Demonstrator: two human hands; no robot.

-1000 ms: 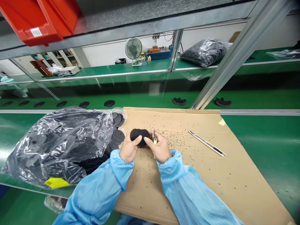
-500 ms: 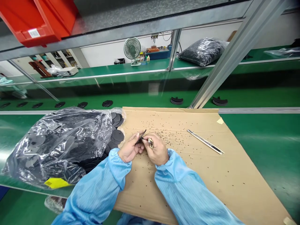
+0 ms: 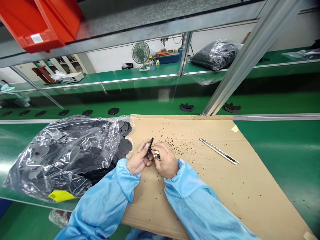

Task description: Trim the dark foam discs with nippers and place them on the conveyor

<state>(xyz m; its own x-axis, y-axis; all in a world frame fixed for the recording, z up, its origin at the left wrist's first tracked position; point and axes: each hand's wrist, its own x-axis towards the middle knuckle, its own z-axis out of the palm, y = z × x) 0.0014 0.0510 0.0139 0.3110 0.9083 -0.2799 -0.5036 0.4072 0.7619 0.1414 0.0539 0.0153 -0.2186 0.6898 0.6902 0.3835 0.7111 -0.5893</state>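
Head view shows the black disc (image 3: 150, 146) held up nearly edge-on above the cardboard (image 3: 205, 200), pinched in the person's left hand (image 3: 137, 160), thumb on one side and fingers behind. The right hand (image 3: 167, 161) is closed around a small, shiny tool (image 3: 157, 154), its fingertips close against the disc's near face; whether they touch it cannot be told. The disc looks thin, so it should be light, and the upright way it stands in the pinch suggests it is fairly stiff. Its dull finish, like that of the loose discs (image 3: 125, 145) beside the bag (image 3: 67, 146), is unlikely to be slippery, though a thin plate might bend or chip if squeezed hard at one spot. A good hold would be low on the rim, thumb flat on one face and fingers spread over the other, leaving the opposite edge free. The tool, mostly hidden, seems compact and hard, best gripped deep in the palm. Dark specks (image 3: 180, 146) lie scattered on the cardboard near the right hand.
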